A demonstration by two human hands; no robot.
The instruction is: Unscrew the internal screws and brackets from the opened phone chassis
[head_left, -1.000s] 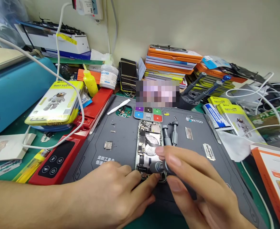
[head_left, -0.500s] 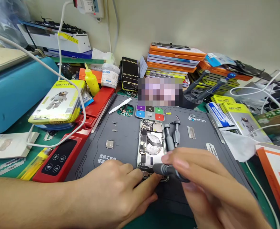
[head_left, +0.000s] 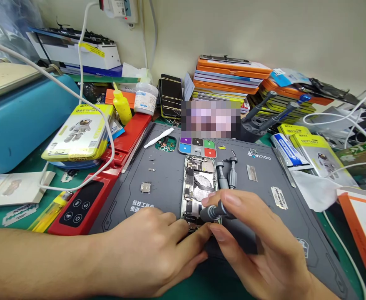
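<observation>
An opened phone with bare circuit boards, flex cables and a silvery round coil lies on the dark grey work mat. My left hand is closed at its lower end, fingers pressed against the frame's bottom edge. Between the thumb and fingers of my right hand is a grey screwdriver, tilted low over the phone's lower right part. The driver's tip is hidden, so contact with a screw cannot be made out. Two more grey screwdrivers, one upper right and one nearer, lie beside the phone.
A coloured parts pad and a white pry stick lie beyond the phone. A small metal part sits left. A red device and battery boxes flank the mat; a screwdriver stand is behind.
My right hand has shifted slightly left and its thumb has moved in toward the phone's lower edge. The screwdriver has turned in its fingers. My left hand stays in place.
</observation>
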